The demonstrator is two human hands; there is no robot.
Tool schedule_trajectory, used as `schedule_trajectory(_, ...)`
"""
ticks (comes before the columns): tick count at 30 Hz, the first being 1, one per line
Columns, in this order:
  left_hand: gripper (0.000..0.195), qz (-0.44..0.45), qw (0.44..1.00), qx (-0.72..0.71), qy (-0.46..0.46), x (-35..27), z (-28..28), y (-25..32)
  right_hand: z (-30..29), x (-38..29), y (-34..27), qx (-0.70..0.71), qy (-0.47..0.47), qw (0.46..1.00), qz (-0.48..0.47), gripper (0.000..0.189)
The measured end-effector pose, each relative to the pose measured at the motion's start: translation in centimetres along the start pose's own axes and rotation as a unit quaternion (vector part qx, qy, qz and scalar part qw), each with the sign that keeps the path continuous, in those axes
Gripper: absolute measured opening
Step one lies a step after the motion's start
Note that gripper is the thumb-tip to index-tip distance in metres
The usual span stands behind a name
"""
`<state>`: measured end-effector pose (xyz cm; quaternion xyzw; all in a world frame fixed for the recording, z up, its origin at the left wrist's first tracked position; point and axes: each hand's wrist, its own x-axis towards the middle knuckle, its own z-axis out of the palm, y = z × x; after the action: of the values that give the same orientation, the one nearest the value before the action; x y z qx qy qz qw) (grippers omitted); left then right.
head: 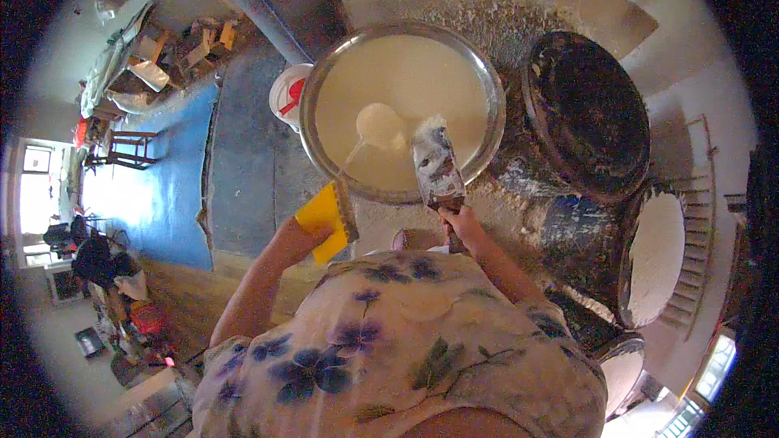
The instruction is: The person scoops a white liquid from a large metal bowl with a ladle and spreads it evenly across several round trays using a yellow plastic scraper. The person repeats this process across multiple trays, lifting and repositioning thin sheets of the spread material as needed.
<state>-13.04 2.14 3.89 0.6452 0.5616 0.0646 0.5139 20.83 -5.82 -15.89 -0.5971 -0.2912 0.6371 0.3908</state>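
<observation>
A large round metal basin (496, 112) of pale cream liquid (408, 73) stands in front of me. Lying in the liquid is a round ladle (377, 125), its thin handle pointing down and left. My right hand (464, 226) grips the handle of a broad flat spatula (437, 161). White paste coats its blade, which reaches over the near rim. Held in my left hand (310, 232), beside the basin's near left edge, is a flat yellow piece (331, 216) with a rough brown edge; its exact kind is unclear.
A white bucket (281, 88) with a red item touches the basin's left side. On the right are a big black round pan (587, 115) and two vessels of white material (657, 255). A blue floor sheet (176, 182), a wooden chair (131, 149) and piled boards (207, 48) lie left.
</observation>
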Motion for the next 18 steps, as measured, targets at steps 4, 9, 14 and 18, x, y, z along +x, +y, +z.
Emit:
schedule_trajectory(4, 0.032, 0.034, 0.998, -0.045, -0.034, -0.6, 0.0, 1.6, 0.4, 0.3, -4.5, -0.257, 0.145, 0.937, -0.187, 0.020)
schedule_trajectory(9, 0.033, -0.137, 0.978, -0.101, -0.119, -0.6, 0.4, 2.3, 1.9, 2.1, -10.8, -0.324, 0.177, 0.884, -0.288, 0.032)
schedule_trajectory(14, 0.024, 0.009, 0.942, -0.319, -0.103, -0.5, 1.9, 2.4, 2.9, 2.3, -13.0, -0.615, 0.203, 0.750, -0.134, 0.041)
schedule_trajectory(18, 0.023, -0.018, 0.966, -0.234, -0.107, 0.4, 1.4, 1.3, 2.1, 0.1, -12.8, -0.659, 0.195, 0.718, -0.111, 0.040)
